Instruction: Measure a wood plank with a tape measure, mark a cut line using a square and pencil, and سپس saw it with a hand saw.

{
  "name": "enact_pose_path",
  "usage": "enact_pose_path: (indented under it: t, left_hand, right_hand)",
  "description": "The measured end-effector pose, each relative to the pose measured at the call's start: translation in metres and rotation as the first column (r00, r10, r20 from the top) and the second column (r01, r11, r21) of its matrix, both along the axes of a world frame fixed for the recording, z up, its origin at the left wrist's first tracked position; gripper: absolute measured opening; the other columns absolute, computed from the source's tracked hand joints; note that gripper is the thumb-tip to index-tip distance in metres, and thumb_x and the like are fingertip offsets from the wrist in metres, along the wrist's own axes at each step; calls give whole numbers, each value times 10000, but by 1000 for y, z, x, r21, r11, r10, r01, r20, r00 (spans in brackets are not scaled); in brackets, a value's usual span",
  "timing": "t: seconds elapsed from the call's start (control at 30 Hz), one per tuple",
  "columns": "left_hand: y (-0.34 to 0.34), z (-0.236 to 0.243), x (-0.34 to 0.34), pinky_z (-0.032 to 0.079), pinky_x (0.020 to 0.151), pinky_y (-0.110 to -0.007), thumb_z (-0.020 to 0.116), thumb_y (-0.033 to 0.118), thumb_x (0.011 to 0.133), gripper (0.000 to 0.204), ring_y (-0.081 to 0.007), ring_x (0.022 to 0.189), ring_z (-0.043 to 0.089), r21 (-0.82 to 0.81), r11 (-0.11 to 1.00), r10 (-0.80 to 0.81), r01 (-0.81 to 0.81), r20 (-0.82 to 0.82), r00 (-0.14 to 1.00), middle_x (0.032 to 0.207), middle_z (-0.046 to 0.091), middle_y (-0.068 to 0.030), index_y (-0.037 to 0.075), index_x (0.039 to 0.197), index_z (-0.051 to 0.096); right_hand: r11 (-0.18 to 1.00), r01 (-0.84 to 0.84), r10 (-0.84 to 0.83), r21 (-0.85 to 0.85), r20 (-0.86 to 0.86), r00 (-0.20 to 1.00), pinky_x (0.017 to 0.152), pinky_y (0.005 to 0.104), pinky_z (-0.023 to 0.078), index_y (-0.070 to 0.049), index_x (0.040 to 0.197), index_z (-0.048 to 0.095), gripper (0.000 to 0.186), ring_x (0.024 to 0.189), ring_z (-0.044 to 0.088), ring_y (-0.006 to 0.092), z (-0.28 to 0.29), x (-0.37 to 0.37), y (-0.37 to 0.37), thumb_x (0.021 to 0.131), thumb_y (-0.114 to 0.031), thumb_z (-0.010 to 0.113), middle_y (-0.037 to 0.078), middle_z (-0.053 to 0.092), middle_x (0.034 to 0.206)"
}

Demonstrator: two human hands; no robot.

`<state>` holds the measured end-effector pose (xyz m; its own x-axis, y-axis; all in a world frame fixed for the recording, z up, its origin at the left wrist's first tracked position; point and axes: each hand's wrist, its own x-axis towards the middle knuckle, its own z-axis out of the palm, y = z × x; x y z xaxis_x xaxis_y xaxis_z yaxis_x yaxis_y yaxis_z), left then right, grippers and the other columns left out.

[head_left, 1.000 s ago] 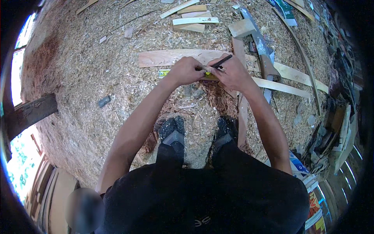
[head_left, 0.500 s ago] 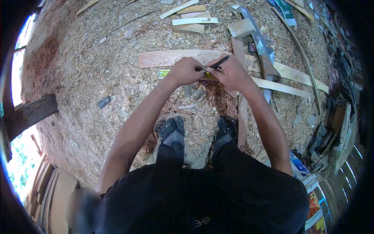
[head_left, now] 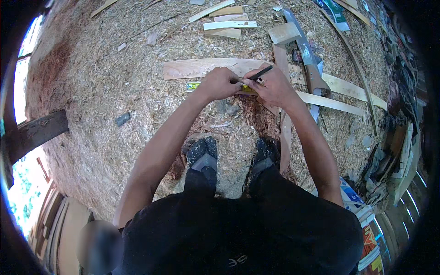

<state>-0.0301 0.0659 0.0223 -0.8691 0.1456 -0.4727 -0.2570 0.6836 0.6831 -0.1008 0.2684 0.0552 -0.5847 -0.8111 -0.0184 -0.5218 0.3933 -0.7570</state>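
My right hand [head_left: 270,87] holds a slim black pencil [head_left: 262,71], slanted, with its lower end between my two hands. My left hand [head_left: 219,85] has curled, pinched fingers just beside that end; what they grip is hidden. Beneath both hands lies a narrow yellow strip [head_left: 192,86], perhaps a measuring tool, partly covered by them. A wide pale board [head_left: 183,69] lies just beyond it. A thin light slat [head_left: 334,101] runs rightward from near my right hand, across a reddish plank [head_left: 284,149].
A handsaw [head_left: 306,46] lies at the right, near a wood block [head_left: 284,32]. Offcuts [head_left: 229,25] lie ahead on the shavings [head_left: 101,91]. My feet [head_left: 202,160] stand below my hands. A dark beam [head_left: 36,130] juts in at left; stacked boards [head_left: 62,224] are lower left.
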Motion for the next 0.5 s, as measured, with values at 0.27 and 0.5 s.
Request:
enact_pose_path:
  t: [0.27,0.5]
  left_hand:
    - [0,1,0,575,805,-452,672,298,790,303,-367,834,725,13,1000,8,-8,19,1000,891,746,-182,110,993,797]
    - [0,1,1,569,783,-456,674,299,788,291,-373,807,717,9,1000,3,-3,-12,1000,873,734,-197,84,947,788]
  right_hand:
    - [1000,-15,16,-12,33,999,816,457,529,-56,987,765,194,866,686,370,-1,-1,0,883,-203,694,146,746,947]
    - [1000,25,-24,6,-128,991,792,440,511,-54,960,770,201,859,660,353,-4,-1,-2,890,-238,729,150,727,900]
